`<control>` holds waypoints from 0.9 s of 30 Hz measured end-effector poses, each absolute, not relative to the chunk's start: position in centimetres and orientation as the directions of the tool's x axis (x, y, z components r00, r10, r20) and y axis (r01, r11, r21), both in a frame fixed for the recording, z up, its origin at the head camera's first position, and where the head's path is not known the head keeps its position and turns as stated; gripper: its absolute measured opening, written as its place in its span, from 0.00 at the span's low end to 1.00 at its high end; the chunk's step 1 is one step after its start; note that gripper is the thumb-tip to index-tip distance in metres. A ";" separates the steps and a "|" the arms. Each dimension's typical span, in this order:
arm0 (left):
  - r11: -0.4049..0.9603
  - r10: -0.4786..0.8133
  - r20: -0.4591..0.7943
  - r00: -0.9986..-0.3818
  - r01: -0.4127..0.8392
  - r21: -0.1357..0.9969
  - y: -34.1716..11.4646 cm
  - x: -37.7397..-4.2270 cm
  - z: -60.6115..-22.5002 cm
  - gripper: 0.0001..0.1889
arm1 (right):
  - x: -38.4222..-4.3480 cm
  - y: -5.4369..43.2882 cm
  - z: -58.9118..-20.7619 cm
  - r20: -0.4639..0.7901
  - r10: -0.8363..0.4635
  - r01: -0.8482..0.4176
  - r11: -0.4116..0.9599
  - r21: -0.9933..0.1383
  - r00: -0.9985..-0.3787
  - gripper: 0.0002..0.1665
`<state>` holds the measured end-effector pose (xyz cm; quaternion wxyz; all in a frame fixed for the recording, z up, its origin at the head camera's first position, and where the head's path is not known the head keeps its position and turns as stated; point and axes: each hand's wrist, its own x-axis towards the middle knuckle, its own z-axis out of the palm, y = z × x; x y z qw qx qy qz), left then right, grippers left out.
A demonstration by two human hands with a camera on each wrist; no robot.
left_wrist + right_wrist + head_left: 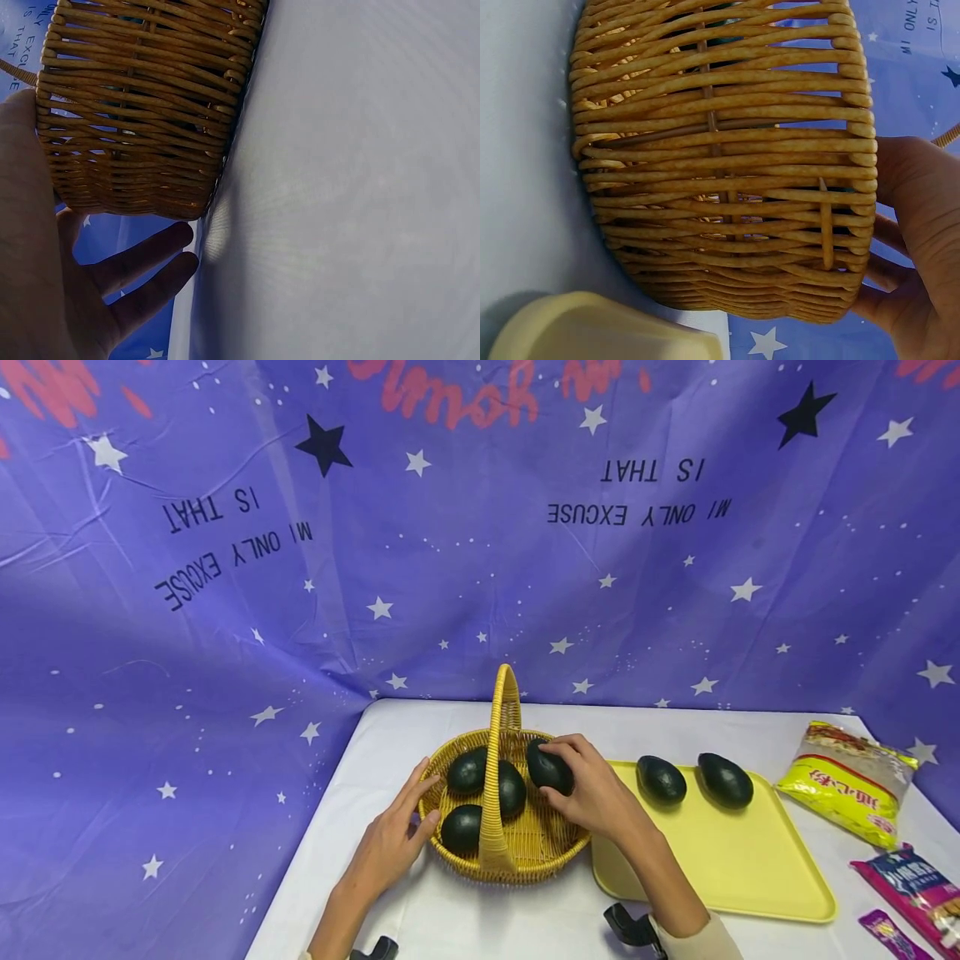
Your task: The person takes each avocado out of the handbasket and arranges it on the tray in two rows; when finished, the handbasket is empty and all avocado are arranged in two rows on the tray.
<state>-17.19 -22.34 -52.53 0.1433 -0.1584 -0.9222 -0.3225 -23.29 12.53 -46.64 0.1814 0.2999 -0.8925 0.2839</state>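
In the head view, a yellow wicker basket (pixel 540 852) with a tall arched handle stands on the table and contains several dark green avocados, among them one (pixel 461 829) near its front left. My right hand (pixel 596 789) reaches over the basket's right rim and holds an avocado (pixel 550 768) between thumb and fingers. At the left rim rests my left hand (pixel 393 839), fingers spread and mostly straight. The left wrist view shows two straight fingers (pixel 154 281) beside the woven wall. In the right wrist view the basket wall (pixel 727 165) hides the held avocado.
A yellow tray (pixel 720 860) lies right of the basket, bearing two more avocados, one (pixel 662 779) nearer the basket and one (pixel 725 781) farther right. Beyond it are a yellow food bag (pixel 847 785), a dark pink-edged packet (pixel 911 889) and a small purple packet (pixel 892 935).
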 end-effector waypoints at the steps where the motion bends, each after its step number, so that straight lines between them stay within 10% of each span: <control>1: 0.740 0.199 0.364 -0.910 0.383 0.553 -22.3 -17.2 -52.5 0.29 | -23.3 12.6 -46.6 0.494 -0.431 -0.637 0.658 -0.401 -0.755 0.37; 27: 0.745 0.204 0.370 -0.906 0.389 0.542 -22.3 -17.1 -52.3 0.29 | -22.8 13.6 -46.0 0.542 -0.418 -0.656 0.653 -0.378 -0.729 0.38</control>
